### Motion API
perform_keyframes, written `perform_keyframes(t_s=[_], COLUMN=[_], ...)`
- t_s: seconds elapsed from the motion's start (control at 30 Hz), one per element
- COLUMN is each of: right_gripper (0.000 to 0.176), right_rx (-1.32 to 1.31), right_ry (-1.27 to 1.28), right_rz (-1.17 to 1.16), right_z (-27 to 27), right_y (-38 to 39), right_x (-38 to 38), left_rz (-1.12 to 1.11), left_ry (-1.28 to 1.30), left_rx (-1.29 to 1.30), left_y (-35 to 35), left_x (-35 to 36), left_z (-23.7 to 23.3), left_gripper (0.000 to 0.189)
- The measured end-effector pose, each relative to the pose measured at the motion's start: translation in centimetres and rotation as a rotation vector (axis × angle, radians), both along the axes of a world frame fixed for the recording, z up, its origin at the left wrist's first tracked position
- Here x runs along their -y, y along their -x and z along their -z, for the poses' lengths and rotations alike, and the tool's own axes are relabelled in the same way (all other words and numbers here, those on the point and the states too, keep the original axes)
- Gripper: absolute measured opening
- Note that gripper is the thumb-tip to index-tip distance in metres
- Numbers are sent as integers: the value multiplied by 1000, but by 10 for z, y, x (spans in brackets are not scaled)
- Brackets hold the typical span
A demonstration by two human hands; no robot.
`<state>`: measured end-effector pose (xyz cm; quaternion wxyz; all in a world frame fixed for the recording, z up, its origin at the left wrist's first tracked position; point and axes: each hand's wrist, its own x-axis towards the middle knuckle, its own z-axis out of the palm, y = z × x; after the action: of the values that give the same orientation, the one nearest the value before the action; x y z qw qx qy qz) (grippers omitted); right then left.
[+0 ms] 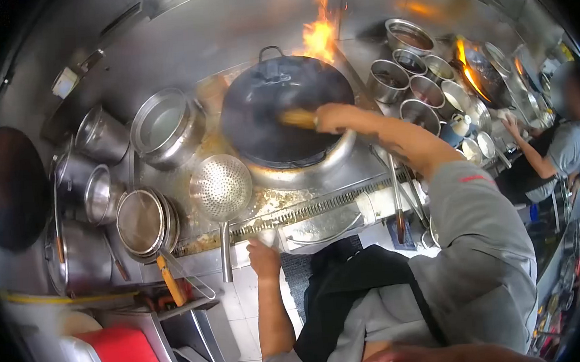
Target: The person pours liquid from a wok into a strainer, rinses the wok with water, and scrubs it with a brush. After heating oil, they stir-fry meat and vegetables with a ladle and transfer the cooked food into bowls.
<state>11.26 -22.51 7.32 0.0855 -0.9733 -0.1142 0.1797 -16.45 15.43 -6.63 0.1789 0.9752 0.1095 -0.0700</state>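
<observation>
A large black wok [265, 109] sits tilted on the burner ring [303, 173] of a steel stove. My right hand [331, 118] reaches over the wok's right side and is shut on a yellowish wooden handle [297, 118] that points into the wok. Whatever is at the handle's far end is blurred. My left hand [263, 255] is low at the stove's front edge [319, 209], against a small pale part there; I cannot see its grip. Flames [320, 34] rise behind the wok.
A perforated ladle [221, 186] and stacked mesh strainers [146, 221] lie left of the wok, beside a steel pot [165, 126]. Several steel seasoning tins [417, 71] stand at the right. Further right a co-worker [563, 142] tends another flaming wok [481, 73]. A red box [124, 357] sits low left.
</observation>
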Motion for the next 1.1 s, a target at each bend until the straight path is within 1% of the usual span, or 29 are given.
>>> perform_keyframes(t_s=[0.07,0.13,0.17,0.2,0.27,0.3,0.33,0.37,0.4,0.43,0.47,0.5,0.53,0.57,0.6,0.63,0.67,0.7,0.73,0.77,0.8,0.83,0.9,1.0,1.1], right_gripper=[40,35,37,42,47,49,49,48,45,43,43,40,39,38,36,37,38,35,29,24,24,22,26,32,32], right_rx=[-199,81,433,546,380,307,333,367,624,450,351,99,149,-5,241,282,374,425,298,357,436,471,558,343,159], right_ry=[-224,159,159,-26,-370,-548,-653,-757,-754,-714,-886,-798,-870,-903,-734,-544,-658,-586,-494,-511,-406,-329,-162,-386,-564], right_rz=[-5,271,377,388,681,832,873,903,721,898,853,1042,1009,1054,951,906,745,768,911,890,898,901,1005,1133,1166], right_z=[18,-45,-36,-31,-67,-79,-51,-3,57,46,87,68,114,100,142,174,168,167,176,137,153,128,167,178,171], right_y=[14,36,39,29,92,129,154,173,195,234,257,278,286,295,293,288,298,301,296,312,315,337,353,376,371], right_x=[24,49,72,100,90,80,85,91,95,65,70,45,46,35,34,35,38,37,40,33,34,28,22,13,31], left_rz=[72,111,121,131,147,159,170,176,250,324,404,432,471,521,580,611,658,688,777,837,889,927,984,1258,1279], left_ry=[-15,-26,-24,-20,-6,1,19,44,73,108,148,394,631,761,865,909,933,949,952,953,962,905,805,256,569], left_rx=[-13,-52,-83,-112,-136,-81,-16,52,204,351,490,307,95,-143,-404,-609,-731,-851,-894,-918,-941,-909,-817,-381,-82], left_y=[8,2,4,3,0,2,4,4,5,8,13,20,24,24,23,25,29,31,33,34,36,41,54,68,75], left_x=[-3,-2,-4,-4,-4,-3,0,4,5,3,3,9,19,25,35,51,65,81,99,111,124,138,171,228,274], left_z=[5,-6,-12,-20,-26,-38,-59,-75,-81,-83,-86,-95,-97,-83,-65,-51,-32,-8,15,38,61,86,127,161,173], left_gripper=[75,78,78,78,78,77,75,73,69,65,61,53,45,40,35,32,35,38,43,47,52,58,71,84,72])
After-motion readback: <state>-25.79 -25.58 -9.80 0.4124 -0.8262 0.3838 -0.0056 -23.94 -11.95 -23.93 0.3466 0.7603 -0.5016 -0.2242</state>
